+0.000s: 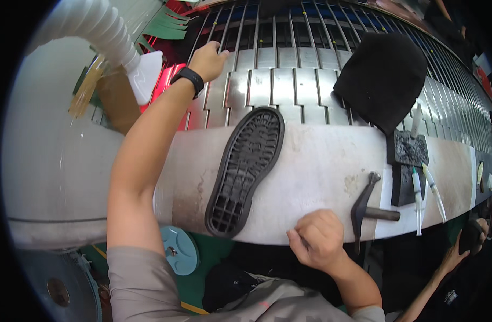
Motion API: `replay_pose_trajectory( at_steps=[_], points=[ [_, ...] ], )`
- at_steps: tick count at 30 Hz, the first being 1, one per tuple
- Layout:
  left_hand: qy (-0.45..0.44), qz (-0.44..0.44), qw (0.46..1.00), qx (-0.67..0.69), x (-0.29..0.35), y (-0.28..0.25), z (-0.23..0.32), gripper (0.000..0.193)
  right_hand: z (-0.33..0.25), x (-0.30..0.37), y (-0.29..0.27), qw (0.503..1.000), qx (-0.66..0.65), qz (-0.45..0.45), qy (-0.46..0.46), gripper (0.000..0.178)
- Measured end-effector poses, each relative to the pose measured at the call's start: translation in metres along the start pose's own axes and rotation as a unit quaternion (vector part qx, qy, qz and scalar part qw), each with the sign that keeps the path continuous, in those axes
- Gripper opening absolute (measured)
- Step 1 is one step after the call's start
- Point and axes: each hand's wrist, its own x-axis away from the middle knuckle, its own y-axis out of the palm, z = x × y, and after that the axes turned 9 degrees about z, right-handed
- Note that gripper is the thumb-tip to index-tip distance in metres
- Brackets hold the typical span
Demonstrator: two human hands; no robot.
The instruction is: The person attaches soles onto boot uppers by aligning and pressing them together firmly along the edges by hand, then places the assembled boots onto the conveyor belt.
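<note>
Head view: the white workbench (321,161) serves as the landmark. Beyond its far edge runs a slatted metal conveyor (289,80); the left hand (207,60) rests on it, fingers curled loosely, gripping nothing. A black shoe (383,78) lies on the conveyor at the bench's far right. A black outsole (247,170) lies tread-up across the bench centre. The right hand (316,239), fingers folded into a loose fist, rests at the near edge, just beside a hammer (366,206).
</note>
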Motion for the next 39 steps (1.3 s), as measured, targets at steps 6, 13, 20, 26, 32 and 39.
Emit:
replay_pose_trajectory(
  at_steps=[6,13,20,26,32,39],
  points=[
    [-0.103,0.096,0.982,-0.129,-0.173,0.001,-0.109,0.072,0.014,-0.008,0.007,0.999,-0.003,-0.023,0.046,0.026],
    [-0.208,-0.174,0.91,-0.314,-0.2,-0.01,-0.173,0.082,-0.001,-0.029,0.006,0.995,-0.021,0.008,0.101,0.025],
    [-0.211,-0.003,0.902,-0.377,-0.142,-0.007,-0.105,0.072,0.0,-0.02,0.011,0.997,0.041,-0.015,0.071,0.027],
    [-0.129,0.106,0.934,-0.315,-0.072,-0.017,-0.068,0.075,0.002,-0.012,0.016,0.997,0.062,0.021,0.038,0.031],
    [-0.121,0.193,0.938,-0.259,-0.028,-0.032,-0.039,0.083,-0.004,-0.006,0.016,0.995,0.085,0.049,0.011,0.031],
    [0.005,0.281,0.95,-0.137,-0.014,-0.088,0.031,0.081,-0.01,0.001,0.016,0.989,0.118,0.087,0.002,0.035]
  ],
)
